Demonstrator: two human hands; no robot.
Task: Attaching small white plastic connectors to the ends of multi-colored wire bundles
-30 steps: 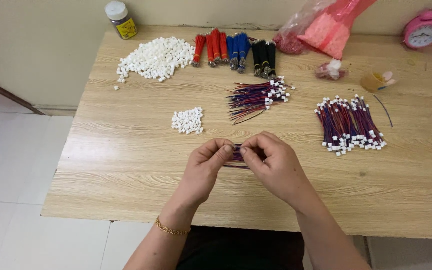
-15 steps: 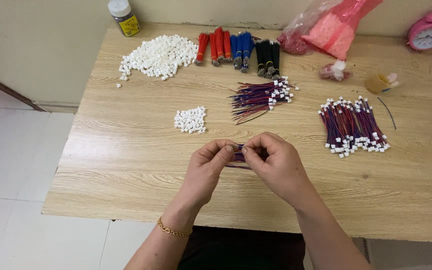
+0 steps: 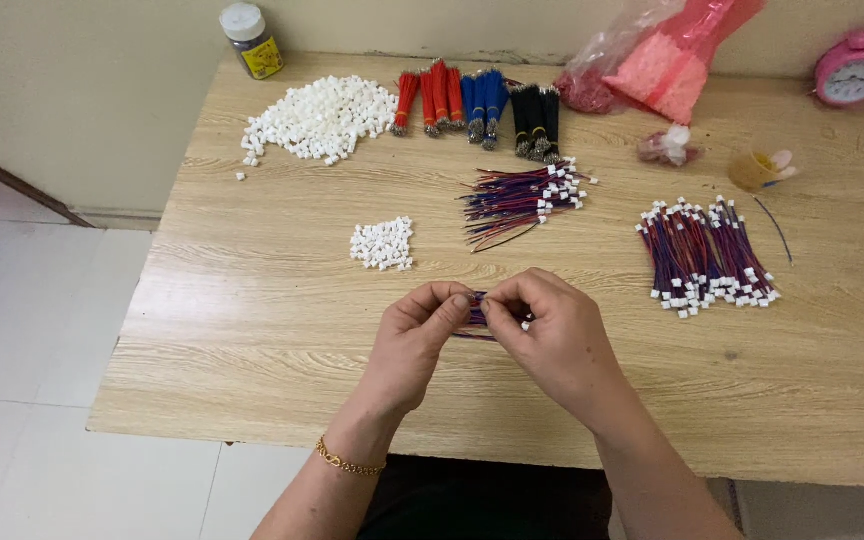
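Observation:
Above the front middle of the wooden table [image 3: 252,330], my left hand [image 3: 414,340] and my right hand [image 3: 552,340] meet fingertip to fingertip. Both pinch a short wire lead [image 3: 475,312] of red, blue and dark strands; a white connector shows at its right end under my right fingers. A small heap of white connectors [image 3: 383,243] lies just beyond my left hand. Further back sits a loose bundle of leads with white ends [image 3: 524,197]. A larger stack of leads with connectors on both ends [image 3: 707,258] rests to the right.
At the back lie a big pile of white connectors [image 3: 318,118], red, blue and black wire bundles [image 3: 477,102], a jar [image 3: 250,40], pink plastic bags [image 3: 657,60], a small yellow cup [image 3: 755,171] and a pink alarm clock [image 3: 855,70]. Tiled floor lies left.
My hands stay together on the wire lead in the same spot, with only slight finger movement. The view has shifted a little.

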